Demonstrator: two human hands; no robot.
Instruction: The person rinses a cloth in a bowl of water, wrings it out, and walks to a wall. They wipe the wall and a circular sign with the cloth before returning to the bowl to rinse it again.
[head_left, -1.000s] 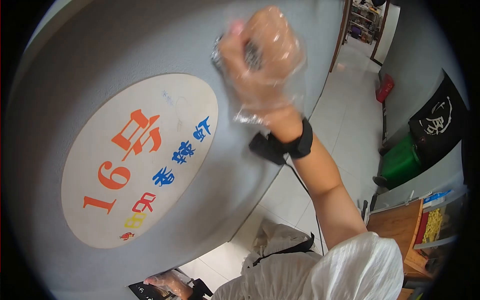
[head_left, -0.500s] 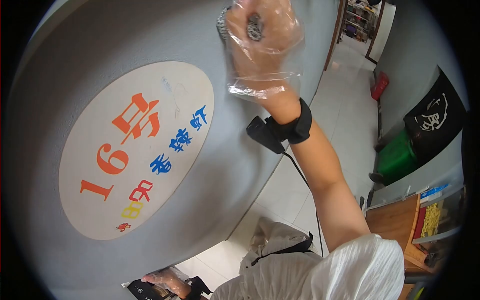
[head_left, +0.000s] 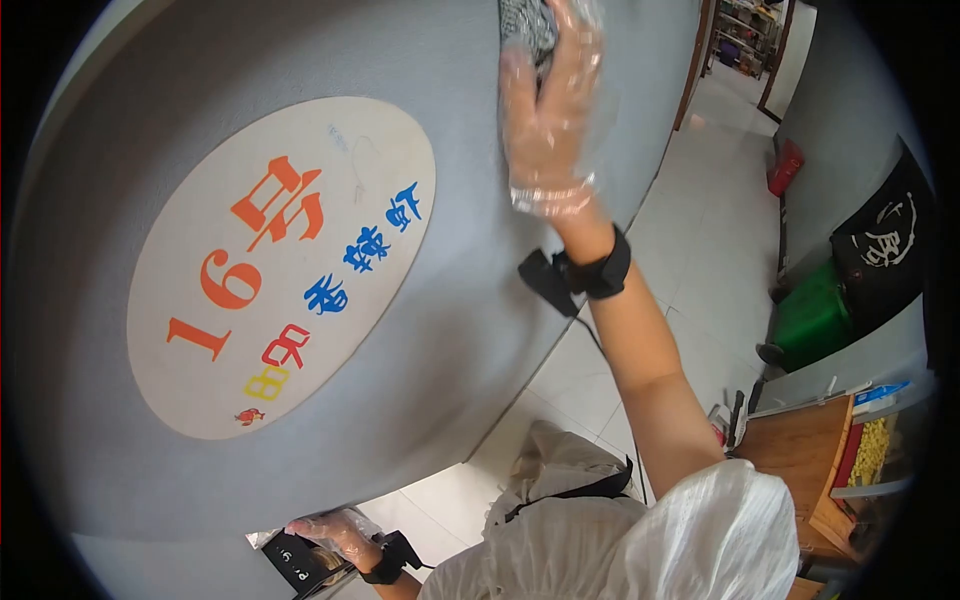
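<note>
My right hand (head_left: 550, 120), in a clear plastic glove, reaches up at the top centre against the grey wall (head_left: 470, 260). A grey, mesh-like pad (head_left: 528, 32) is held under its fingers, partly cut off by the top edge. Lower left, my left hand (head_left: 342, 532), also gloved, grips a black item (head_left: 295, 563) with white lettering; its lower part is out of frame. Black straps with small devices sit on both wrists. On the wall between the hands is a white oval sign (head_left: 285, 270) with orange, blue, red and yellow characters.
A tiled floor (head_left: 690, 220) runs along the wall to a doorway with shelves (head_left: 745, 40). At the right stand a green bin (head_left: 812, 315), a red object (head_left: 787, 167), a black cloth (head_left: 885, 240) with white characters and a wooden counter (head_left: 790, 450).
My right hand has turned from a fist-like pose to fingers pointing up, shifting right in view with the pad. My left hand and the black item appear slightly higher. The sign has shifted up.
</note>
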